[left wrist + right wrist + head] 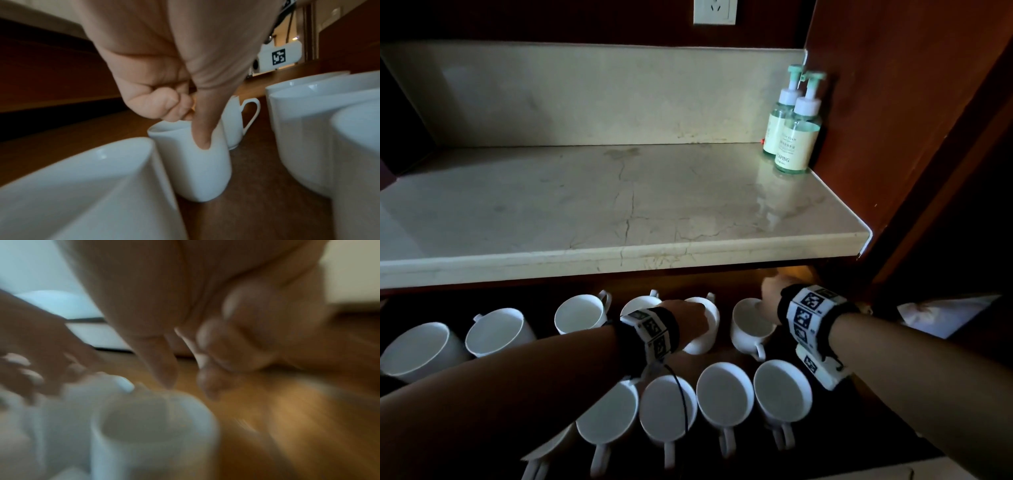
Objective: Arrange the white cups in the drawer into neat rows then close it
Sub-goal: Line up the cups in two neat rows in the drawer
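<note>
Two hands are working among white cups in the open drawer: the left hand is pinching a back-row cup by its rim; the right hand's grip is too blurred to tell, beside another cup.

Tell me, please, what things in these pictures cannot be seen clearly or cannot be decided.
- Right hand: the head view hides its fingers behind the wristband and under the counter; the right wrist view is too blurred to show its grip.
- Back-row cup that the left hand holds: mostly covered by hand and wrist in the head view.
- Front row's left cups: hidden under the left forearm.
- Bottle label: text too small.
</note>
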Demonstrator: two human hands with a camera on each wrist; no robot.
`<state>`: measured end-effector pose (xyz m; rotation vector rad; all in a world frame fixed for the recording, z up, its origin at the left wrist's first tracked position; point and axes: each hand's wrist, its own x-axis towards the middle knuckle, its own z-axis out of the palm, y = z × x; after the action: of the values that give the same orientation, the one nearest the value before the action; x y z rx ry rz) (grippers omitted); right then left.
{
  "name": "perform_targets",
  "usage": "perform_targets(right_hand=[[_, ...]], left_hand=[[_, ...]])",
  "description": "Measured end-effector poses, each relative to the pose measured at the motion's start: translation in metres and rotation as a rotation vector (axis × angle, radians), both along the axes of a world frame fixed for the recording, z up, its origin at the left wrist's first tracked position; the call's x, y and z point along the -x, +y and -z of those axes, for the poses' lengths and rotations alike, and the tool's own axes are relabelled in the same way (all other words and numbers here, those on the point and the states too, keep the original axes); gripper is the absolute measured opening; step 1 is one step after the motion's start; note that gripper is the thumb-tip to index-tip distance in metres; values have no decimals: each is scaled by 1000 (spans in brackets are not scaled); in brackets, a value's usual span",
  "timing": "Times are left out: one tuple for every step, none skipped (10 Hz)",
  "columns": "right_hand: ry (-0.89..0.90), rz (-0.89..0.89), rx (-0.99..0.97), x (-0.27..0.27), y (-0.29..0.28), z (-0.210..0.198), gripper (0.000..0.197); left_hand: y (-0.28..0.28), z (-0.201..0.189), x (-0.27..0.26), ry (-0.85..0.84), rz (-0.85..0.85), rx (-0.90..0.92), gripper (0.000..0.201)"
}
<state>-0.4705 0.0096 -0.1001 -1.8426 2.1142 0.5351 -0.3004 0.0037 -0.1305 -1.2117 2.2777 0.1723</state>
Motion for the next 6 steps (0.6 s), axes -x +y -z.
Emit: perform_targets(right_hand=[[-10,-199,97,-23,-6,0,29],[-108,-346,134,-48,-14,12,16],[-45,-419,24,-64,-25,19,31],[-8,-431,-120,-78,-41,27,18],[-11,-418,-130,-86,-48,31,23],[26,-438,-108,-89,-50,34,19]], left_hand=[[-4,0,-9,-43,161,14,37],[-7,1,-18,30,149,32,36],[-6,0,-20,-14,162,41,40],[-4,-1,-27,7,174,75,45],[-4,-1,-34,63,124,112,42],[-8,4,-42,194,-10,104,52]])
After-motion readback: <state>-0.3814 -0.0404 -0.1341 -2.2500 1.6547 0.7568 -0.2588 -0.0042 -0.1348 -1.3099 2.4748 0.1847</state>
